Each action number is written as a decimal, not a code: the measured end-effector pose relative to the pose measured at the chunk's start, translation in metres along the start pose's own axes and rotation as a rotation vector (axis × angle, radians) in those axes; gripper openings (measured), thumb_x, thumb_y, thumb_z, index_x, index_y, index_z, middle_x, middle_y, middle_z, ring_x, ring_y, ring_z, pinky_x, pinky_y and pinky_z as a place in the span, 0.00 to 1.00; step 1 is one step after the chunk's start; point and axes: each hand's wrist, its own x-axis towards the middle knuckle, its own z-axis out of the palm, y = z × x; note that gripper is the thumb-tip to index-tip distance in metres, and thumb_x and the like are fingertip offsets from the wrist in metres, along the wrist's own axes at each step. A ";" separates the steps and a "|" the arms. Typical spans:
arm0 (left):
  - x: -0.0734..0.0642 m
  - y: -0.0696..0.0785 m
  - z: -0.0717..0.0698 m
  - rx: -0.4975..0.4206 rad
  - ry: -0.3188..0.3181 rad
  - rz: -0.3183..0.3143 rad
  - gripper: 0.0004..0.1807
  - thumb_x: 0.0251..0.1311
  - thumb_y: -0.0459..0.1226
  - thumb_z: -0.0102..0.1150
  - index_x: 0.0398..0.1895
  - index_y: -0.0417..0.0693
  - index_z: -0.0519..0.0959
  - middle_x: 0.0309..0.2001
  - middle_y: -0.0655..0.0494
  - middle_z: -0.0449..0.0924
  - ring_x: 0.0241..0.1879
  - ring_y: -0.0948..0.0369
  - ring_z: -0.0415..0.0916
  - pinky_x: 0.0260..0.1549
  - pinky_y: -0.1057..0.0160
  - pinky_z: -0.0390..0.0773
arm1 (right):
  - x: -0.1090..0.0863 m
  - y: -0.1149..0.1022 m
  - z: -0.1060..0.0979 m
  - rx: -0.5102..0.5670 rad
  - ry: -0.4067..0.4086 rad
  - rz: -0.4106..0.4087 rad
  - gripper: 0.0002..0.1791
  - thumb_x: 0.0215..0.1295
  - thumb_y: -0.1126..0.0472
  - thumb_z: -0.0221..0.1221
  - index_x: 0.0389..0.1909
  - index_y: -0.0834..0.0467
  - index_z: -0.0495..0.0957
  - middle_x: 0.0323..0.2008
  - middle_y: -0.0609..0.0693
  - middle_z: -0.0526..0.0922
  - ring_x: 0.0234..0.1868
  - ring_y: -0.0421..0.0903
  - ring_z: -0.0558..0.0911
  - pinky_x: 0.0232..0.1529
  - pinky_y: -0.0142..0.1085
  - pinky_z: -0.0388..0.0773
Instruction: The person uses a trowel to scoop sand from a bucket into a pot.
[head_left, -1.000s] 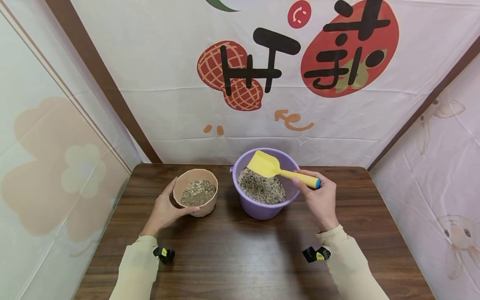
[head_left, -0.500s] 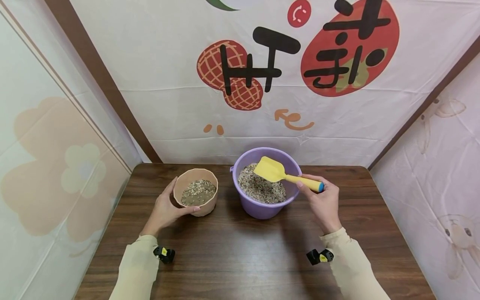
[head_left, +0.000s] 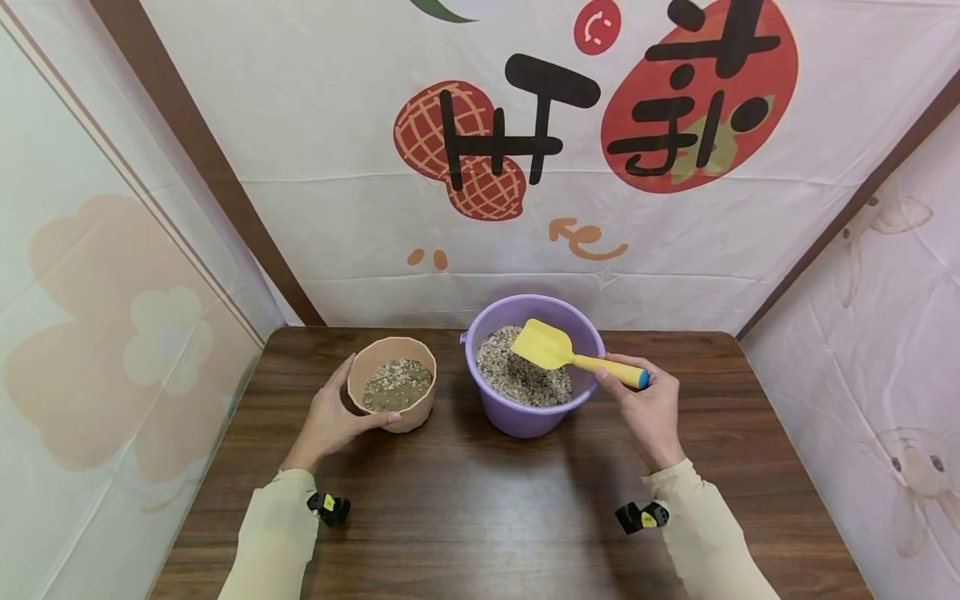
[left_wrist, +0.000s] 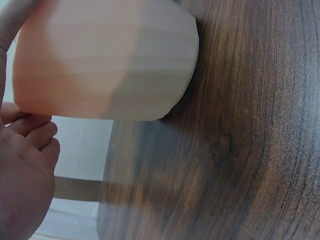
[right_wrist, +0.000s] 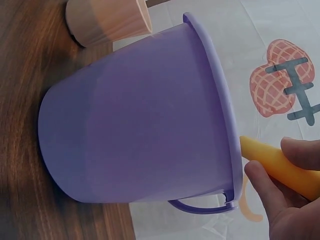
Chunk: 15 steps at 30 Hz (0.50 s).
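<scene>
My right hand (head_left: 647, 410) grips the handle of a yellow toy shovel (head_left: 546, 345), whose blade hangs over the purple bucket (head_left: 522, 421). Coarse speckled grit (head_left: 517, 377) fills the lower part of that bucket. To its left, a peach-coloured faceted pot (head_left: 411, 417) stands on the table, holding brown soil with a scatter of grit (head_left: 399, 383) on top. My left hand (head_left: 330, 422) grips this pot, thumb at the near rim and fingers round its left side. In the right wrist view, the shovel's handle (right_wrist: 280, 162) sits between thumb and fingers beside the bucket's rim.
Both containers stand near the back edge of the dark wooden table (head_left: 480, 508). A white printed cloth (head_left: 337, 225) hangs right behind it, and further cloth walls rise at left and right. The bucket's purple carry handle (right_wrist: 200, 207) hangs at its side.
My right hand has moved slightly right and toward me, bringing the shovel blade from the bucket's back left closer to its middle. The left hand and pot have stayed put.
</scene>
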 end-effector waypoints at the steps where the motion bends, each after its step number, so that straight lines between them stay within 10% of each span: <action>1: 0.000 0.000 0.000 0.001 -0.001 0.000 0.73 0.37 0.55 0.85 0.82 0.46 0.47 0.78 0.41 0.53 0.74 0.41 0.55 0.67 0.34 0.61 | 0.000 0.000 0.000 -0.001 0.000 0.000 0.18 0.59 0.65 0.73 0.49 0.68 0.85 0.39 0.57 0.87 0.36 0.41 0.80 0.33 0.27 0.79; 15: 0.000 0.000 0.000 0.011 0.006 0.004 0.73 0.36 0.55 0.85 0.82 0.45 0.48 0.78 0.40 0.53 0.74 0.40 0.54 0.67 0.34 0.61 | -0.001 0.003 -0.002 -0.017 0.008 0.026 0.18 0.58 0.65 0.74 0.48 0.67 0.85 0.40 0.58 0.86 0.36 0.42 0.79 0.33 0.27 0.79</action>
